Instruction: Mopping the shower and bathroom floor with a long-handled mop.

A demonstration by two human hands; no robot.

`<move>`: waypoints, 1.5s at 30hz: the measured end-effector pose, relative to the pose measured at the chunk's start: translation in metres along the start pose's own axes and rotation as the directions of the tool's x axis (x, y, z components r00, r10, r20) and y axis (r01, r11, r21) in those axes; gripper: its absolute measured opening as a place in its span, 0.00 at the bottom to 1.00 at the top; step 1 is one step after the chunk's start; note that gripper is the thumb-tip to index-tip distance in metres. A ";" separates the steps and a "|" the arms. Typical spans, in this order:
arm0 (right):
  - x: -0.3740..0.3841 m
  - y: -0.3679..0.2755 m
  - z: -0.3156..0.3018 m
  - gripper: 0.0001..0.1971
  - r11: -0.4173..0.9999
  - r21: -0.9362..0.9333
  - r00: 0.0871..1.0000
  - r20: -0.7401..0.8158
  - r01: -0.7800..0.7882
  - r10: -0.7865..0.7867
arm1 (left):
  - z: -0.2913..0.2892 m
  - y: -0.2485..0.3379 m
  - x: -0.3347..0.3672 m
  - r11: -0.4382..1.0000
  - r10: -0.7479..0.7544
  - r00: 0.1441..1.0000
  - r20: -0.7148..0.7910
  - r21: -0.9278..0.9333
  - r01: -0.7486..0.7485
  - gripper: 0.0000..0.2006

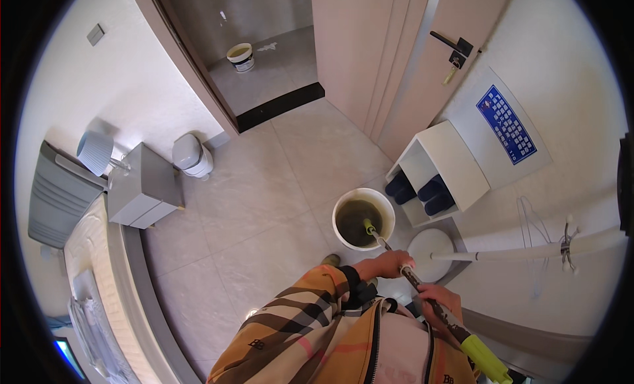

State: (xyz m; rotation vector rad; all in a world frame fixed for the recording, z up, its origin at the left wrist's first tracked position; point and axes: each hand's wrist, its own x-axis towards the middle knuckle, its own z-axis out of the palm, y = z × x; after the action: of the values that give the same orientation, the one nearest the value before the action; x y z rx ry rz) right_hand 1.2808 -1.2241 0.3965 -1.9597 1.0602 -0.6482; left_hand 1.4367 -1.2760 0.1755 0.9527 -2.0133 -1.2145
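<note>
Gripping the mop handle (422, 291), left hand (389, 262) sits high, right hand (441, 299) lower, both closed around it; its head soaks in the white bucket (363, 219) of murky water. Yank carelessly and that bucket tips, flooding the tiled floor (264, 206).

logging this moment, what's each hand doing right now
Left hand: closed around the mop handle, near the bucket.
Right hand: closed around the same handle, higher up.
</note>
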 end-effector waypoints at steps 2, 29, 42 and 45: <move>-0.001 -0.001 0.002 0.08 1.000 -0.003 1.000 -0.018 0.003 -0.004 | -0.001 0.000 -0.001 1.000 -0.002 1.000 0.016 0.006 0.002 0.15; -0.007 0.005 -0.013 0.08 0.950 0.219 0.972 -0.027 -0.220 0.232 | -0.002 -0.002 0.021 0.994 0.105 0.992 0.073 -0.015 -0.104 0.18; -0.010 0.007 -0.014 0.10 0.942 0.239 0.967 -0.038 -0.238 0.254 | 0.000 -0.007 0.026 0.993 0.116 0.985 0.124 -0.018 -0.115 0.18; -0.011 0.008 -0.014 0.09 0.938 0.265 0.970 -0.041 -0.222 0.241 | 0.002 -0.009 0.026 0.993 0.122 0.987 0.109 -0.015 -0.121 0.18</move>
State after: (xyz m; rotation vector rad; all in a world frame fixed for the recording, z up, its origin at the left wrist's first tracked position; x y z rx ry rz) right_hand 1.2616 -1.2231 0.3969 -1.5689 1.1676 -0.6937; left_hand 1.4227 -1.2990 0.1696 0.7619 -2.1174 -1.2310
